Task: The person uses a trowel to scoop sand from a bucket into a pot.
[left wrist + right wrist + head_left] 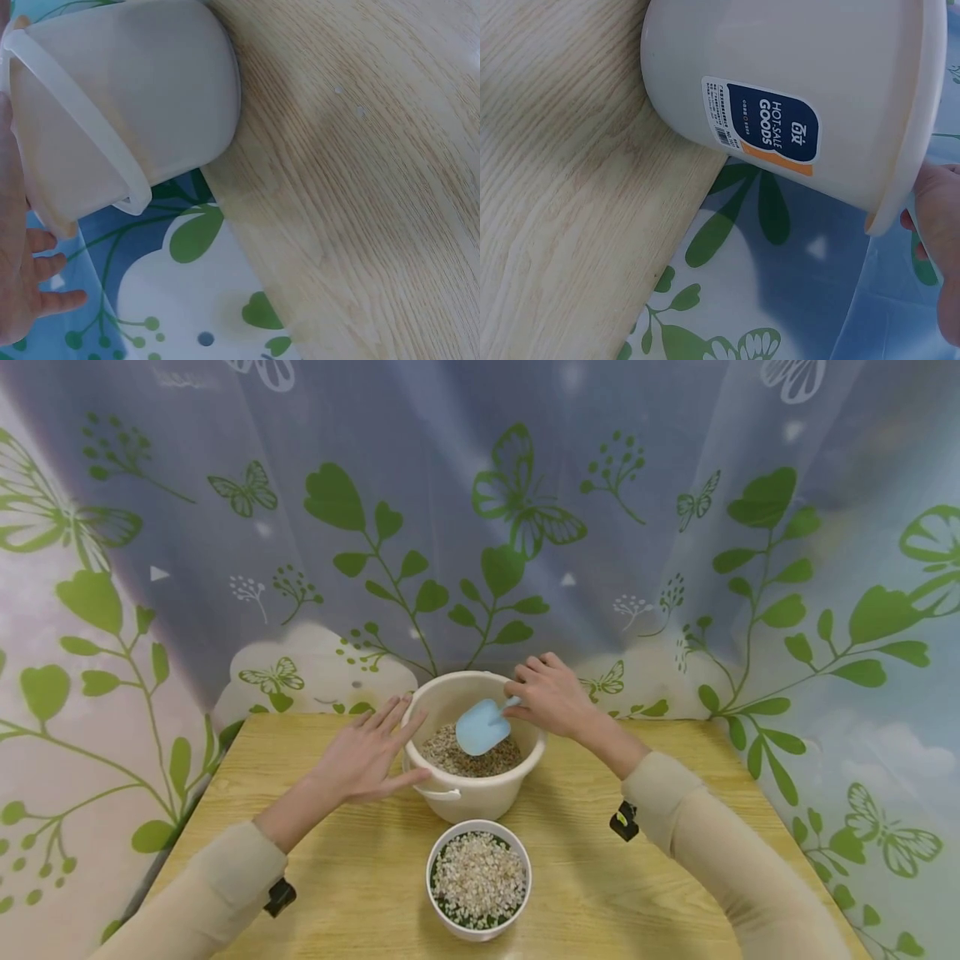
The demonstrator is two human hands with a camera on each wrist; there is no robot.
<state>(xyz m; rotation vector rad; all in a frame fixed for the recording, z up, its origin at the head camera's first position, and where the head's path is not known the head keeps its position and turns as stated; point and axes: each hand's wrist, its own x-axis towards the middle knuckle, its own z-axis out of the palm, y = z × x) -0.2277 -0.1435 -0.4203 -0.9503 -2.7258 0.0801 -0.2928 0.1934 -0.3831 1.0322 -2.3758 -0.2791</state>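
A cream plastic bucket (468,793) stands near the table's back edge, with a grainy mix of small brown and grey stones (450,755) in its bottom. My right hand (551,693) grips the handle of a light blue scoop (482,727) over the bucket's right side, the blade tilted down above the stones. On the bucket's left rim rests my left hand (367,752), its fingers spread and straight. In front of the bucket sits a white pot (478,935), topped with pale gravel (480,877) over something dark green that shows round the edge.
The bucket's white carrying handle (82,112) hangs along its side in the left wrist view. A printed label (763,124) is on its right side. Behind the wooden table (345,877) hangs a curtain (450,568) with green leaves and butterflies.
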